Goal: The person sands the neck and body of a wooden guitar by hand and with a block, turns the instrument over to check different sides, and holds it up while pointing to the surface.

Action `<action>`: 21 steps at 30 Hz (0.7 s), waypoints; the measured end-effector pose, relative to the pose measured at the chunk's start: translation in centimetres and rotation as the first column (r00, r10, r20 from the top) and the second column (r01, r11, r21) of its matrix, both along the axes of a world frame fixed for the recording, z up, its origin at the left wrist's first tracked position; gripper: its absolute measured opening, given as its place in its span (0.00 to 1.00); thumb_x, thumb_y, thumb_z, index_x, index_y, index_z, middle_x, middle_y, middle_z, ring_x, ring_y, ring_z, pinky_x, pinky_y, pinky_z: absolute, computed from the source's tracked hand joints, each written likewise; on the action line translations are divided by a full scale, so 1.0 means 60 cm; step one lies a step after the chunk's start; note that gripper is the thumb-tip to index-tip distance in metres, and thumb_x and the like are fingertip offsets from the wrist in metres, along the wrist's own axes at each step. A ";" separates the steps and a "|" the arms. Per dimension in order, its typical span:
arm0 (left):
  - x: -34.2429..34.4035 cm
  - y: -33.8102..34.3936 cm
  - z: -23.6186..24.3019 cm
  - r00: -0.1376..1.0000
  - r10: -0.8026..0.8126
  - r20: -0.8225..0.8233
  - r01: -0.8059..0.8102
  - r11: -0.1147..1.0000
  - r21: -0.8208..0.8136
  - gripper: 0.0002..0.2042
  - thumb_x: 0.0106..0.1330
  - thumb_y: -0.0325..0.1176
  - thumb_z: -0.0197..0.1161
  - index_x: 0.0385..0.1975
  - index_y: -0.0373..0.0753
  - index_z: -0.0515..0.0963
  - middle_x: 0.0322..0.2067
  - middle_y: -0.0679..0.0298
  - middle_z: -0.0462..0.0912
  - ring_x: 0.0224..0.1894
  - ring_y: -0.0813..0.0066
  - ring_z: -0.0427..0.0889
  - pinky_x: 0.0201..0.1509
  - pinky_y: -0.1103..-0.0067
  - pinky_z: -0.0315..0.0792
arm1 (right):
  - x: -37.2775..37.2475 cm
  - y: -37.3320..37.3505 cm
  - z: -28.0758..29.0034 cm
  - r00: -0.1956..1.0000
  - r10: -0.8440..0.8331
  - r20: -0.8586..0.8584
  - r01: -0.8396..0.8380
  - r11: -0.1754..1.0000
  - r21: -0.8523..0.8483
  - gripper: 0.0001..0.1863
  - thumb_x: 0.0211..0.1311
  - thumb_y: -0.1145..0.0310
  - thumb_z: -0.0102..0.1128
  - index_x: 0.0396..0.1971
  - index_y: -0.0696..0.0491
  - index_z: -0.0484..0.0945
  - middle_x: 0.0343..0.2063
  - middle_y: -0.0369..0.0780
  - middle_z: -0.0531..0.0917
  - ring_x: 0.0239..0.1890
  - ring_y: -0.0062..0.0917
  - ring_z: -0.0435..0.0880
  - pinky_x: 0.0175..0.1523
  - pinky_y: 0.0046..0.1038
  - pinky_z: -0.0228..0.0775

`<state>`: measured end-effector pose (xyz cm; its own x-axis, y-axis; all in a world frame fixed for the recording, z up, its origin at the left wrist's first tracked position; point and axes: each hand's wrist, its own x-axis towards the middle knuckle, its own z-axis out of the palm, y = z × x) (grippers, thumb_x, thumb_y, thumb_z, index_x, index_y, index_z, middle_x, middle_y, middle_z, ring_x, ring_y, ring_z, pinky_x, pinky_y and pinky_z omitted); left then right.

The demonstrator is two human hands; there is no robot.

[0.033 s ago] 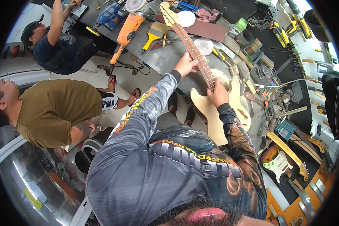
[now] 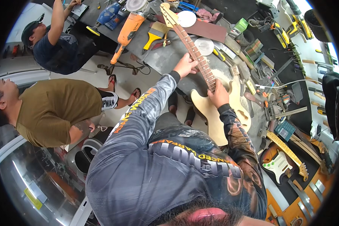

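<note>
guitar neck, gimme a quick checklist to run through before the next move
1. Left hand on the guitar neck: ok, partway along it.
2. Right hand at the neck's body end: ok.
3. Neck seated in the guitar body: cannot tell, right hand covers the joint.
4. Space beside the neck clear: not ok, a white disc lies close by.
5. Hands apart from the orange power tool: ok.

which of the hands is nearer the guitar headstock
Left. The left hand is partway along the neck from the headstock; the right hand is farther away, at the neck's body end.
</note>
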<state>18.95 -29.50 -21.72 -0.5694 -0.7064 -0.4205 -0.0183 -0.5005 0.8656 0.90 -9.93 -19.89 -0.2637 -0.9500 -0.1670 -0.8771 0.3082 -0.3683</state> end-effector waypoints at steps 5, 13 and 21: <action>0.071 -0.007 -0.013 0.985 -0.165 0.055 0.164 0.986 0.015 0.21 0.79 0.35 0.59 0.65 0.32 0.65 0.52 0.52 0.85 0.46 0.62 0.90 0.47 0.71 0.84 | -0.018 0.040 0.002 0.998 0.031 0.063 -0.031 1.000 -0.007 0.38 0.56 0.62 0.73 0.64 0.55 0.66 0.51 0.50 0.83 0.52 0.47 0.84 0.54 0.44 0.78; 0.201 -0.096 -0.025 0.482 0.592 0.646 0.391 0.515 -0.763 0.20 0.59 0.32 0.75 0.50 0.48 0.77 0.56 0.62 0.77 0.64 0.57 0.72 0.62 0.58 0.68 | -0.052 0.115 0.030 0.997 0.031 0.073 -0.038 0.995 0.088 0.40 0.55 0.63 0.73 0.66 0.56 0.65 0.55 0.50 0.82 0.55 0.47 0.83 0.56 0.43 0.78; 0.218 -0.232 -0.085 0.401 0.599 0.693 0.519 0.474 -0.711 0.29 0.64 0.53 0.72 0.62 0.51 0.75 0.49 0.61 0.76 0.57 0.56 0.75 0.54 0.57 0.74 | -0.056 0.121 0.038 0.999 0.026 0.047 -0.031 0.991 0.129 0.38 0.55 0.63 0.72 0.65 0.55 0.66 0.53 0.50 0.83 0.54 0.47 0.84 0.56 0.43 0.79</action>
